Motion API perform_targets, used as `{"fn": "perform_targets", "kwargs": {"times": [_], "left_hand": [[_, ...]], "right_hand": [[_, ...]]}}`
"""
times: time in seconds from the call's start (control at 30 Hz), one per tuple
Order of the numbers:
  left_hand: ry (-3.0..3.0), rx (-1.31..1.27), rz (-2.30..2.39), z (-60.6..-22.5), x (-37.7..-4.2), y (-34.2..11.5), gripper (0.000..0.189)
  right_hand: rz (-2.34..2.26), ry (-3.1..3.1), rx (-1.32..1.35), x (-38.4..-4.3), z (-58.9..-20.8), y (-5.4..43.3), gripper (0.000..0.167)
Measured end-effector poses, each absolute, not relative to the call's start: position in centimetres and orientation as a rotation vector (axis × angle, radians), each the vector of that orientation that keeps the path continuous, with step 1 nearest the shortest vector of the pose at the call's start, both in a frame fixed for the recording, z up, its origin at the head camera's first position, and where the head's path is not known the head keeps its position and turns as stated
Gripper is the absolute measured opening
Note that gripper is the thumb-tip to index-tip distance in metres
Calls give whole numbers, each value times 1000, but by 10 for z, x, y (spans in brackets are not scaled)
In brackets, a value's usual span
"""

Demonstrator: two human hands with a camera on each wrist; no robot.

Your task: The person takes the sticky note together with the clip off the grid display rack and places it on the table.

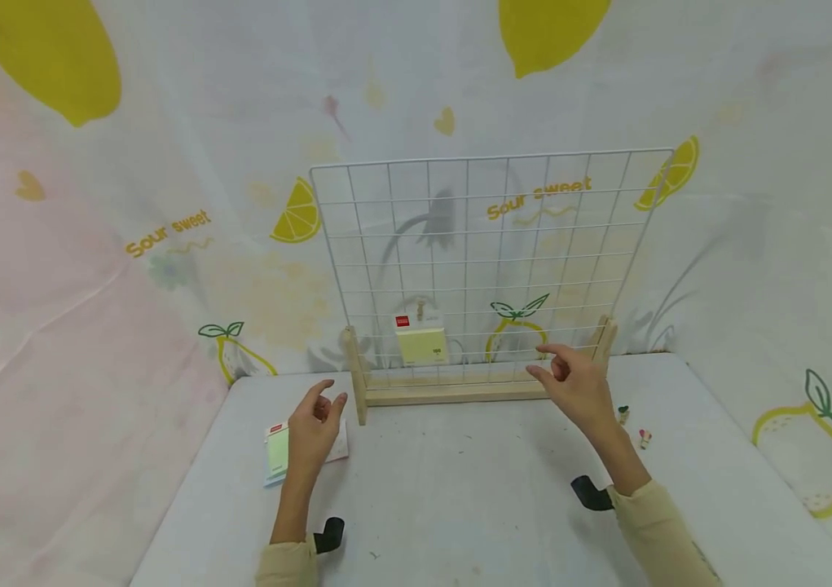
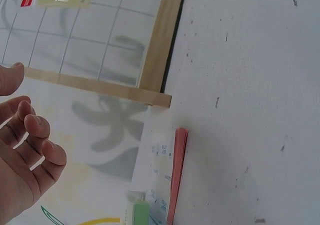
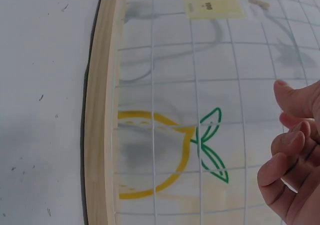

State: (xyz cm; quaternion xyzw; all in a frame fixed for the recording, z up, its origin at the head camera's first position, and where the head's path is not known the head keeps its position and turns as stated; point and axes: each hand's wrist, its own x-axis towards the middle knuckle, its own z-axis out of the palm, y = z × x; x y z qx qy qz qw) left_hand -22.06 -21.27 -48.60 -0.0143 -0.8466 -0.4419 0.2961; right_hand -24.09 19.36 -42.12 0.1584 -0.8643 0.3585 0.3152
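A yellow sticky note pad in clear packaging hangs on the white wire grid, with a small wooden clip at its top. My left hand is raised over several note pads, its fingers loosely bent and nothing in them. Part of a green pad shows beside that hand; a pad with a pink edge stands out in the left wrist view. In front of the grid's right side is my right hand, thumb and forefinger apart, holding nothing.
The grid stands in a wooden base at the back of the white table. Two small decorated clips, one green-topped and one pinkish, lie right of my right hand. A lemon-printed cloth hangs behind.
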Motion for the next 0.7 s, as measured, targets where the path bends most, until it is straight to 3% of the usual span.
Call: {"fn": "perform_targets", "kwargs": {"times": [0.7], "left_hand": [[-2195, -210, -1242, -476, -240, -184, 35]], "right_hand": [[1056, -2150, 562, -269, -410, 140, 36]]}}
